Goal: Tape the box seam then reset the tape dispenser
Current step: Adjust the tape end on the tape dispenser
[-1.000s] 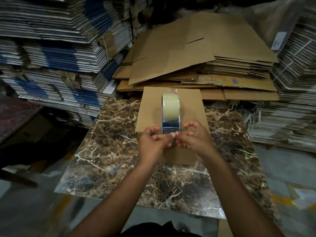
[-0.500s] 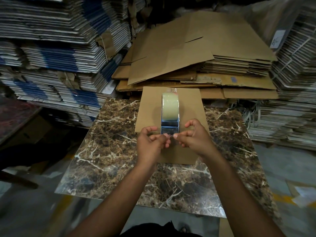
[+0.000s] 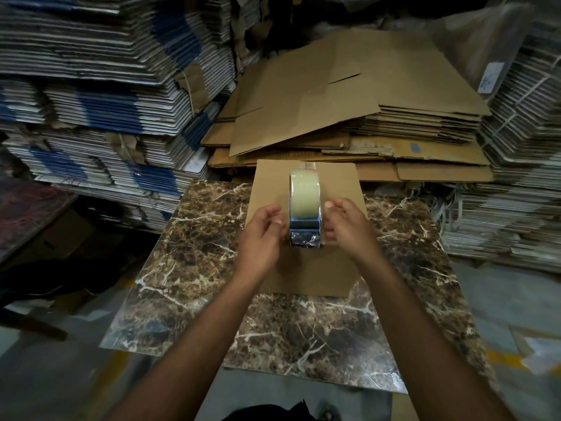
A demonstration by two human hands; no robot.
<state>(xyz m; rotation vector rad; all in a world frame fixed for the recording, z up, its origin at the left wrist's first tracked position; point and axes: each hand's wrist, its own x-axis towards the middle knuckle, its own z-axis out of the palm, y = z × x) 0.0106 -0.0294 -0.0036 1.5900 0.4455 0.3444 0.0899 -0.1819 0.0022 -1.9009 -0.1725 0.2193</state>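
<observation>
A brown cardboard box (image 3: 337,189) lies flat on the marble-patterned table (image 3: 197,256). On its top stands a tape dispenser (image 3: 305,220) with a pale clear tape roll (image 3: 304,192) and a shiny metal front. My left hand (image 3: 262,237) is at the dispenser's left side and my right hand (image 3: 346,229) at its right side, fingers curled against the near end. A crinkled bit of clear tape shows at the dispenser's front between my hands. Whether the fingers pinch the tape or the frame is unclear.
Flattened brown cartons (image 3: 349,95) are piled behind the table. Tall stacks of bundled white and blue cartons stand at the left (image 3: 106,95) and at the right (image 3: 522,165). Grey concrete floor (image 3: 54,375) lies around the table.
My hands have moved apart from the dispenser's front middle to its two sides. The dispenser and box have stayed in place.
</observation>
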